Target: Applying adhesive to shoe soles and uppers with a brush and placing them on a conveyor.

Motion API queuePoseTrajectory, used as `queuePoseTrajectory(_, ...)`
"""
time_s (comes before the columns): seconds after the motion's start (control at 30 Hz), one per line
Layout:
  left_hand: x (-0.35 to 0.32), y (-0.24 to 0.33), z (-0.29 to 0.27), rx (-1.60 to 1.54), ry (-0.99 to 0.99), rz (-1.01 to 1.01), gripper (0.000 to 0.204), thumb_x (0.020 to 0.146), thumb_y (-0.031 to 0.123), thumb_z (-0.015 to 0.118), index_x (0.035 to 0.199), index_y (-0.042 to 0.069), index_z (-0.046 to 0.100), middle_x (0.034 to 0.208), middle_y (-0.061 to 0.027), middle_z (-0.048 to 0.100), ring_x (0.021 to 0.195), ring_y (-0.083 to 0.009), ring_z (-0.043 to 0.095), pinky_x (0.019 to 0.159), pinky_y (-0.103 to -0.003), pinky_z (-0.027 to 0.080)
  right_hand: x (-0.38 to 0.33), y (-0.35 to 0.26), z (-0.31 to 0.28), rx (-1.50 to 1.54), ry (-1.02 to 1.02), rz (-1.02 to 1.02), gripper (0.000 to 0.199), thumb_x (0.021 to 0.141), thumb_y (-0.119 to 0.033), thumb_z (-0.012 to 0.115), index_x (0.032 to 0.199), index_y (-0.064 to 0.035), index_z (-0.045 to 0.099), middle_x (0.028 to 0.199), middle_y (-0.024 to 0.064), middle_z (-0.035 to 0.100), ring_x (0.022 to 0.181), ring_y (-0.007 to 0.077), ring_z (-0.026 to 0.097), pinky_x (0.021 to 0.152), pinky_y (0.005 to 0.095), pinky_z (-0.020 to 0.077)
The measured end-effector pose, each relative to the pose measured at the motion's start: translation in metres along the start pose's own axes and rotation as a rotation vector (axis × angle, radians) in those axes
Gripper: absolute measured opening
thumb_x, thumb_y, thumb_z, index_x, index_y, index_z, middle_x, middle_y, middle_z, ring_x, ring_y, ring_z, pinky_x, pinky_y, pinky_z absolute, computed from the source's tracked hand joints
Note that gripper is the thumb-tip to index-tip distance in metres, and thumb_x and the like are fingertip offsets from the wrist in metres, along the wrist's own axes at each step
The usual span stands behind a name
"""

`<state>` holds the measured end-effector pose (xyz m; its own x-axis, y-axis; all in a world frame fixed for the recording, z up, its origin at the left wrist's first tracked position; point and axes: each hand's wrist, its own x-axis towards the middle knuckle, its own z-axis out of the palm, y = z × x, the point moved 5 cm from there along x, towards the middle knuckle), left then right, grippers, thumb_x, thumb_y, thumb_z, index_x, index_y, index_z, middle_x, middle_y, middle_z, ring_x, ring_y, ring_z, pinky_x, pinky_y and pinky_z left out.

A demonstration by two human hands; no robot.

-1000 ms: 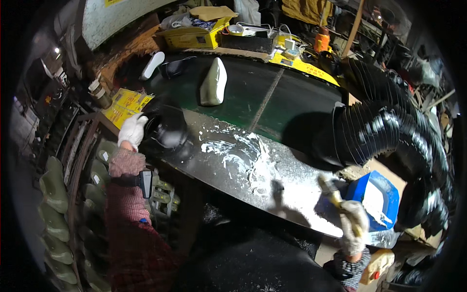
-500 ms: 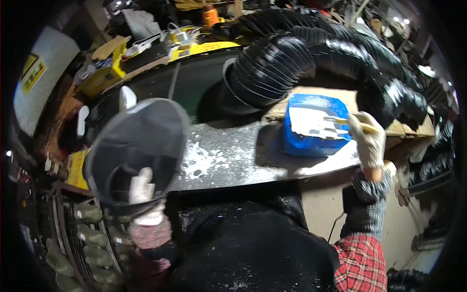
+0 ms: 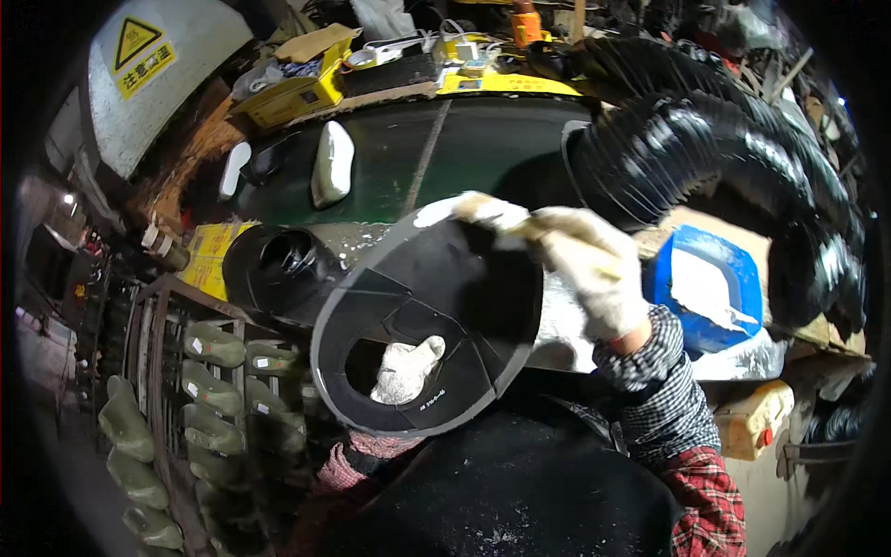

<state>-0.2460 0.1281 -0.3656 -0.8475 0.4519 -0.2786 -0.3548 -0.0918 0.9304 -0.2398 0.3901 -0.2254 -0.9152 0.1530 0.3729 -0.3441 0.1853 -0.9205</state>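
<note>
White knitted glove fingers (image 3: pixel 413 357) of the left hand (image 3: pixel 406 371) curl up through the round hole of a black disc (image 3: pixel 429 327), gripping its inner edge from behind. The disc is flat, matte and ring-shaped, with faint wedge seams across its face. It is held up in front of the chest, above the near edge of the worktop (image 3: pixel 483 158), face tilted toward the camera, its oval outline running from lower left to upper right.

The right hand (image 3: pixel 594 269), in a dusty white glove, has its fingers closed on a brush (image 3: pixel 492 215). The pale handle runs leftward, and the white-caked tip touches the disc's upper rim.

Behind lies the dark green worktop, smeared with white paste. A wide black ribbed hose (image 3: pixel 705 158) curves across the right. Below it sits a blue tub (image 3: pixel 710 288) crusted white. A black cylinder (image 3: pixel 278 269) stands left of the disc. Rows of green shoe lasts (image 3: pixel 209 348) fill a rack at lower left.
</note>
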Motion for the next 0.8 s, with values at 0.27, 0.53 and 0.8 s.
queuePoseTrajectory(0.27,0.022,0.011,-0.014,-0.201,-0.048,-0.012,0.005,0.093,0.007,0.057,0.096,0.004,0.061,0.082,-0.0005,0.06,0.069,-0.0103,0.057,0.061,-0.026,0.046,-0.011,0.019,-0.019,0.063,0.267,0.141,0.02,0.096,-0.013,0.053,0.098,0.0024,0.066,0.083,0.0097,0.068,0.069,0.012,0.063,0.06,0.0258,0.0508)
queuePoseTrajectory(0.53,0.03,0.041,-0.009,-0.269,-0.084,0.068,0.012,0.093,0.007,0.056,0.104,0.003,0.059,0.09,-0.0029,0.061,0.077,-0.0123,0.058,0.067,-0.027,0.048,-0.015,-0.081,0.147,-0.533,-0.477,-0.746,0.035,0.087,-0.035,0.061,0.095,-0.0005,0.061,0.061,0.0081,0.058,0.051,0.0251,0.061,0.05,0.0396,0.0507)
queuePoseTrajectory(0.8,0.025,0.095,-0.008,-0.184,-0.059,0.198,0.019,0.093,0.006,0.055,0.112,0.001,0.056,0.098,-0.0054,0.061,0.084,-0.0143,0.06,0.074,-0.028,0.05,-0.068,0.013,0.003,0.022,-0.495,0.2,0.024,0.095,-0.017,0.059,0.106,0.0029,0.063,0.076,0.0075,0.062,0.067,0.0157,0.062,0.054,0.0268,0.0543)
